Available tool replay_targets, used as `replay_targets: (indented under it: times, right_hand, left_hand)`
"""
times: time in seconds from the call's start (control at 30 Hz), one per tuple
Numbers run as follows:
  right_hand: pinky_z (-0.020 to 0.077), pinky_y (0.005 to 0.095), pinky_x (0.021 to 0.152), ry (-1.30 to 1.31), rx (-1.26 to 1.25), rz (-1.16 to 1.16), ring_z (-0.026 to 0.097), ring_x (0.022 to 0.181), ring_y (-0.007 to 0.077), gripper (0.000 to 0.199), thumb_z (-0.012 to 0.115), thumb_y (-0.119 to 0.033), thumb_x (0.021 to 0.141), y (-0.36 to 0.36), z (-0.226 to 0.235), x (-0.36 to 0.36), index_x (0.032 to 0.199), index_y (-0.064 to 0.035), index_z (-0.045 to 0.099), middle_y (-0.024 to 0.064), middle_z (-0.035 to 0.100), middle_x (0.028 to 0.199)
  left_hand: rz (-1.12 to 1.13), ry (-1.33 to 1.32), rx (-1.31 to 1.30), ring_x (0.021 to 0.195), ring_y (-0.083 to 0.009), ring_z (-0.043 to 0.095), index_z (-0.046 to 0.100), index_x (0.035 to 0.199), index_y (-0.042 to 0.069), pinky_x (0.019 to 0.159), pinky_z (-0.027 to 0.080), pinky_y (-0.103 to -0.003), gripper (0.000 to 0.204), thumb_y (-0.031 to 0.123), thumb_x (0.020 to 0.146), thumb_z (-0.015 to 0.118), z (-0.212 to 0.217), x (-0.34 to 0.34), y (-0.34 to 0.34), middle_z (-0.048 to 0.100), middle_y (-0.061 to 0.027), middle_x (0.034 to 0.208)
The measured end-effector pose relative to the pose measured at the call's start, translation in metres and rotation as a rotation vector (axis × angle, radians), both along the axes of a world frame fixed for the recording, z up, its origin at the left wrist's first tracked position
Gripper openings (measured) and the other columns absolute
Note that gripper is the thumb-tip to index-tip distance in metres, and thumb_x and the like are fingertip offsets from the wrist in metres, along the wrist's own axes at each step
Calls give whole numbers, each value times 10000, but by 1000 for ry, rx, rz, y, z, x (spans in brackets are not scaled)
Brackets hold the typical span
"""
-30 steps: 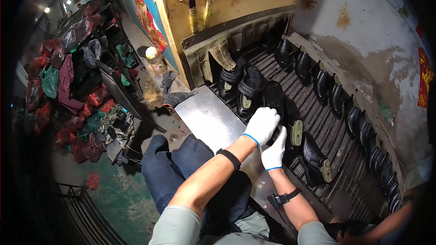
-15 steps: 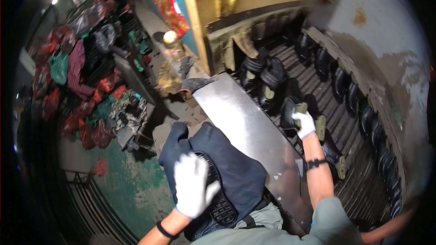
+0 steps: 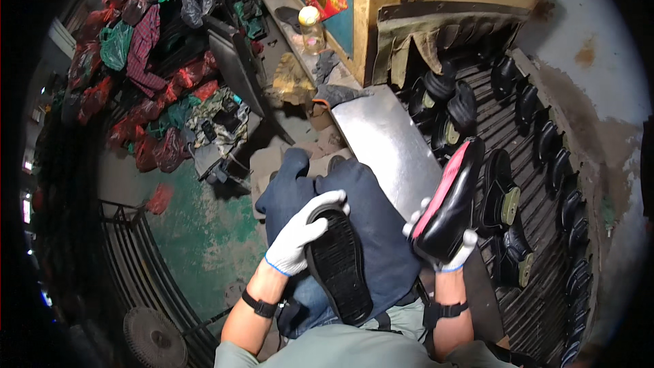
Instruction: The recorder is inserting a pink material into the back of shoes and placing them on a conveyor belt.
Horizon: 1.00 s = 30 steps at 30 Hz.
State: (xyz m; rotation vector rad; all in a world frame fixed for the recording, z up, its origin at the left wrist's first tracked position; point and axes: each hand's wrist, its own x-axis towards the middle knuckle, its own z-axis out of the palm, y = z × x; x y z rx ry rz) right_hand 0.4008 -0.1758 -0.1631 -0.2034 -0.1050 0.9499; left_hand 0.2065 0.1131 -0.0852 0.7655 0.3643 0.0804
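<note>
My left hand [image 3: 296, 237], in a white knit glove, grips the toe end of a black rubber shoe sole [image 3: 344, 279]. The sole lies tilted over my lap, on the dark blue cloth [image 3: 381, 221] that covers my legs. My right hand [image 3: 464, 252], gloved too, holds a glossy black shoe upper [image 3: 455, 215] raised over the right side of the metal plate [image 3: 388, 136]. A bright pink-red strip runs along its underside, which faces left. My right fingers wrap around its lower end and are partly hidden behind it.
More black shoes [image 3: 499, 194] stand on the ribbed rack [image 3: 490, 119] at my right, with a row along its far edge. Red and green plastic bags [image 3: 117, 44] are piled at the upper left. A round fan grille [image 3: 155, 337] sits at the lower left. A jar [image 3: 312, 31] stands ahead.
My right hand has lifted a black shoe upper from the rack and brought it nearer. My left hand has closed on the sole and turned it. The view has shifted.
</note>
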Motion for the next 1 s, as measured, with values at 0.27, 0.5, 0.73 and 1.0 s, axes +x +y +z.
replay_targets:
  times: [0.27,0.5,0.73,1.0]
  right_hand:
    - [433,704,1269,-93,-393,113,565,1470,541,1174,933,-478,797,16,81,-49,1689,59,391,338,532,1628]
    - [388,461,1314,-1104,-672,-78,505,1570,332,1320,966,-186,717,28,129,-92,1771,73,215,246,488,1715]
    - [444,502,1278,-1376,-768,-54,616,1462,444,1146,946,-177,724,33,115,-115,1660,158,375,330,593,1579]
    - [465,510,1255,-1368,-790,-40,636,1429,465,1116,960,-196,719,34,107,-116,1634,152,427,340,611,1550]
  left_hand:
    - [-4,-293,392,1426,-338,648,511,1603,14,1248,478,-489,675,428,1113,721,42,18,32,668,-201,1505]
    - [94,-320,361,1420,-280,631,515,1626,18,1248,475,-441,882,695,1073,634,32,10,34,635,-171,1549]
    - [77,-307,416,1433,-330,633,513,1637,5,1250,486,-480,973,717,1004,708,40,7,39,651,-191,1539]
    - [-20,-302,436,1455,-340,628,460,1690,6,1251,490,-489,1122,764,925,775,44,8,46,627,-193,1587]
